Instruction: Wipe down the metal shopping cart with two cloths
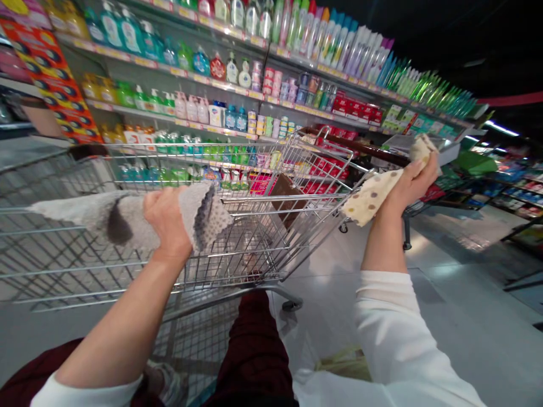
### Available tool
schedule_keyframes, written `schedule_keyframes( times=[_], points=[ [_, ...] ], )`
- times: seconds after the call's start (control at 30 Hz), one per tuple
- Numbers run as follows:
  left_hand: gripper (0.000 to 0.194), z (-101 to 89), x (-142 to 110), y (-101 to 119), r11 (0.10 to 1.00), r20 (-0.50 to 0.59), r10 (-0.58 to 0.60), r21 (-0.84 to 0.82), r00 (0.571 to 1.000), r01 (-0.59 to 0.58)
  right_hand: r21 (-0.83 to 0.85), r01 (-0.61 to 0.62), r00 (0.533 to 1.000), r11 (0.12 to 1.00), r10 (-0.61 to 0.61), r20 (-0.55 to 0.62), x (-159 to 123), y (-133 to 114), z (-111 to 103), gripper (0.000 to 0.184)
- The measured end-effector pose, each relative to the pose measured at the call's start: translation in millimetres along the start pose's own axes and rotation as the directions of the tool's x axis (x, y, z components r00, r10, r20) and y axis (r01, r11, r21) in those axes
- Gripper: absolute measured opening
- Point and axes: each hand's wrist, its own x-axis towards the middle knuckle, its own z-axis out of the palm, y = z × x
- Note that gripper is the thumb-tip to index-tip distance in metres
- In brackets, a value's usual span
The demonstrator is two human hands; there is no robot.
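Left hand (167, 217): closed around grey knit cloth (127, 220), long axis pointing left, above shopping cart (178, 146). Right hand (409, 183): gripping dotted cream cloth (369, 198), slanting up-right, near cart's right rim. Shelf bottles (199, 62): labels apparently unreadable.

9 o'clock: grey cloth (93, 212), charcoal blotch, darker dotted weave at one end. 2 o'clock: cream cloth (371, 198), scattered brown and mauve polka dots. 12 o'clock: teal and lilac bottles (331, 51). 10 o'clock: orange-red packs (55, 85), dark ovals. 6 o'clock: maroon trousers (254, 345). 4 o'clock: white sleeve (390, 333).
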Motion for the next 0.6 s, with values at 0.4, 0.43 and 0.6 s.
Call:
schedule_keyframes(
  times=[0.4, 0.43, 0.6],
  points=[
    [0.041, -2.5, -1, -2, 0.999, -0.012, -0.033, 0.025, 0.999, 0.033, 0.068, -0.493, 0.856, 0.867, 0.470, 0.216, -235, -81, -48, 0.065],
    [0.041, -2.9, 0, -1, 0.999, -0.010, -0.037, 0.029, 0.999, 0.037, 0.055, -0.521, 0.835, 0.852, 0.495, 0.239, -252, -81, -52, 0.062],
    [0.040, -5.7, -2, 2, 0.998, 0.023, -0.025, 0.051, 0.999, 0.024, -0.013, -0.598, 0.745, 0.801, 0.562, 0.360, -318, -76, -71, 0.041]
  ],
)
